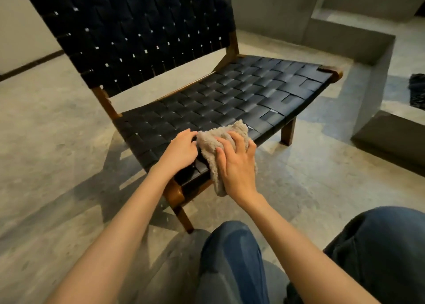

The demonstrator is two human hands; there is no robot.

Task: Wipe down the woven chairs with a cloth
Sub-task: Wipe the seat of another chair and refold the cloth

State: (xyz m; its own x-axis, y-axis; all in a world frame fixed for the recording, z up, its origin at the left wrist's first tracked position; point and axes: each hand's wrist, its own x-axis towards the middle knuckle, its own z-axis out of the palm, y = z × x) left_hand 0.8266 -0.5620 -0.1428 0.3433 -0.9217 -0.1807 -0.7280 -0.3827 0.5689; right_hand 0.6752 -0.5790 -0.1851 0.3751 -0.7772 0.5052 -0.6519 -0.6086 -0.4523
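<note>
**Cloth bunched at the near seat edge**

The cloth (220, 135), which looks soft and light, sits on the near edge of the woven chair (253, 89). The right hand (236, 161) grasps it from above, which suits a bunched cloth. The left hand (181, 151) rests relaxed beside it.

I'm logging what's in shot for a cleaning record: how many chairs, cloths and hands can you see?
Woven chair: 1
Cloth: 1
Hands: 2 (left hand, right hand)
Total: 4

Mottled concrete floor (57, 131), grey steps (340, 39) (dim light).
</note>
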